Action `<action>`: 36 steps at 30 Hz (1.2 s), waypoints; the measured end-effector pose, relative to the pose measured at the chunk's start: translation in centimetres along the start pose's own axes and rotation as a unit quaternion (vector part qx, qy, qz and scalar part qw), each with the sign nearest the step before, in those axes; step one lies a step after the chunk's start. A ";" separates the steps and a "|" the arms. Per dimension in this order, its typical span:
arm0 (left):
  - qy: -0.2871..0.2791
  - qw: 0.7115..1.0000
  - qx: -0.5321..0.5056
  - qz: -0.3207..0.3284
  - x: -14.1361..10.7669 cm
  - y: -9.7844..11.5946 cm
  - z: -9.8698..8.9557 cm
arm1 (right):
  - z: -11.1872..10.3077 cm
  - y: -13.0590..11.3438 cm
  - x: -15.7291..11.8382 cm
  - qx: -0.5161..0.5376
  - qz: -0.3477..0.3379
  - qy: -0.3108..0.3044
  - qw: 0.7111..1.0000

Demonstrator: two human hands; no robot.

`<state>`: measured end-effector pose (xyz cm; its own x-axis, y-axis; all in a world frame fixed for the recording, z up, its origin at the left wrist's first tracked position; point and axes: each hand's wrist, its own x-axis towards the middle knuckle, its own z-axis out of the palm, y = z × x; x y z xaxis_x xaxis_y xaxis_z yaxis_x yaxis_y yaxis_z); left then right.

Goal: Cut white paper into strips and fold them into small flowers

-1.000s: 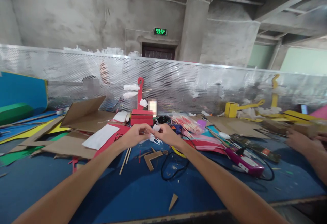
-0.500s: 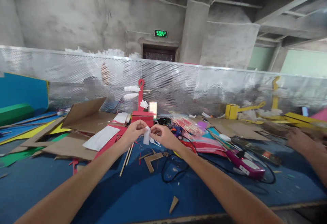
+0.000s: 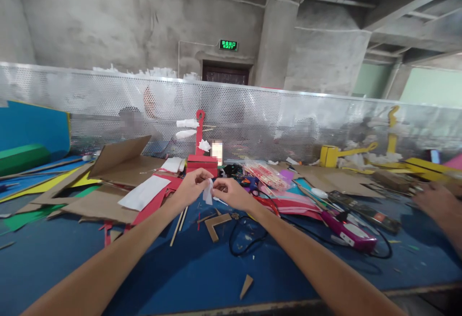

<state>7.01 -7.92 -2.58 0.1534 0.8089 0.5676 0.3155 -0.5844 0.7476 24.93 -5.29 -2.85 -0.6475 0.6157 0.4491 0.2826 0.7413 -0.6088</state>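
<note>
A small strip of thin white paper (image 3: 208,195) hangs from the fingertips in the middle of the view. My left hand (image 3: 194,184) pinches its upper end, closed. My right hand (image 3: 230,192) is closed too, with thumb and fingertips pressed on the strip's right side. Just behind the hands stands a red box (image 3: 202,163) with a red hooked upright (image 3: 199,131) that carries white paper rolls (image 3: 186,123) and a crumpled white tuft (image 3: 204,145). White sheets (image 3: 144,193) lie to the left, partly on red board. Thin wooden sticks (image 3: 179,225) lie under my left wrist.
Cardboard pieces (image 3: 104,204) spread over the left side. A cardboard corner (image 3: 216,225) and black cable (image 3: 236,251) lie in front. At right are bagged sticks (image 3: 267,174), a purple tool (image 3: 348,232), and another person's hand (image 3: 438,203). Perforated metal screen (image 3: 252,114) stands behind.
Both hands stay in nearly the same place, still pinching the strip, which has narrowed and twisted slightly. The view has shifted a little. The other person's hand at right has moved slightly.
</note>
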 end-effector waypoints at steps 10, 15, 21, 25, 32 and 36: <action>0.002 0.999 0.041 0.032 -0.1 -0.3 0.1 | 0.3 0.1 0.2 -0.018 -0.001 0.007 1.000; -0.008 0.998 0.049 0.033 -0.2 -0.4 -0.2 | 0.1 -0.1 0.2 -0.023 -0.001 0.012 1.000; -0.060 0.997 0.025 0.031 -0.3 -0.4 -0.2 | 0.0 0.3 0.1 -0.017 0.007 -0.014 1.000; -0.031 0.999 0.037 0.017 0.0 -0.9 -0.2 | -0.2 0.5 -0.1 0.007 0.037 -0.009 0.999; -0.018 0.998 0.059 0.000 0.1 -1.3 -0.5 | -0.8 0.1 0.0 0.031 0.056 0.000 0.998; -0.023 0.997 0.078 0.002 0.0 -1.1 -0.6 | -1.1 0.2 0.0 0.006 0.042 0.016 0.999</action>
<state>6.12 -7.26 -3.21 0.1967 0.8104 0.5519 0.4563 -0.5738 0.6800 25.72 -4.83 -2.28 -0.5985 0.6846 0.4161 0.3262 0.6826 -0.6539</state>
